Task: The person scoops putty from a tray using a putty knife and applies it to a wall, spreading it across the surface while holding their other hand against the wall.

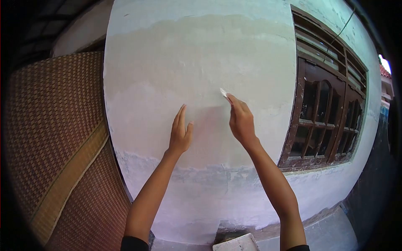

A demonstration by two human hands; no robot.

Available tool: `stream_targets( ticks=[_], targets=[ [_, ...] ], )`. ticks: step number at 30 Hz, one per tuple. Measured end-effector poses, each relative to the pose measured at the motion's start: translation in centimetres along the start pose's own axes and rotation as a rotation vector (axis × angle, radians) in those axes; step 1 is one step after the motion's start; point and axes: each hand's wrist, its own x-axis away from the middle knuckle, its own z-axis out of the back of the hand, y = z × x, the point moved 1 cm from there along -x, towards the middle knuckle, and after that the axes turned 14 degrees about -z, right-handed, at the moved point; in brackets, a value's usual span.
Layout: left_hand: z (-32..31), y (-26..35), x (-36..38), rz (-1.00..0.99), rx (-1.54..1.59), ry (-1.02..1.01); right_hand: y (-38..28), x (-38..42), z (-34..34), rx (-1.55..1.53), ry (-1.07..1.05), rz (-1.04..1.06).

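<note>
Fingers of your right hand (241, 121) pinch a small pale piece (224, 93), which sticks out past them on the side away from the window (321, 100); exactly what it is cannot be told, nor whether it touches the wall (138, 121). The piece is left of the window, at about the height of its upper panes. Your left hand (180, 134) is farther left of the window and a little lower than the right, fingers straight and close together, thumb spread from them, with nothing visible in its grasp; whether it touches the wall cannot be told. Both your forearms (274, 184) reach up from below the window's level, out of black sleeves (134, 244). Left of the window, a broad beige patch (167, 46) crosses the wall. Farthest left of the window is a brown woven mat (63, 113) with a lighter strip (69, 175). Below and left of the window, a pale object (236, 244) with a raised edge shows in part, and grey floor (326, 230) lies beneath the window. Past the window's upper right, you see red roof tiles (385, 69).
</note>
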Motion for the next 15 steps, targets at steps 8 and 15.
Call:
stream_targets(
  ticks=[8, 15],
  targets=[
    [-1.7, -1.6, -1.6, -0.126, -0.058, 0.052, 2.1, 0.4, -4.1, 0.397, 0.152, 0.183],
    [-2.3, -3.7, -2.7, -0.185, -0.151, 0.056, 2.1, 1.0, -6.0, 0.5, 0.042, 0.16]
  ],
)
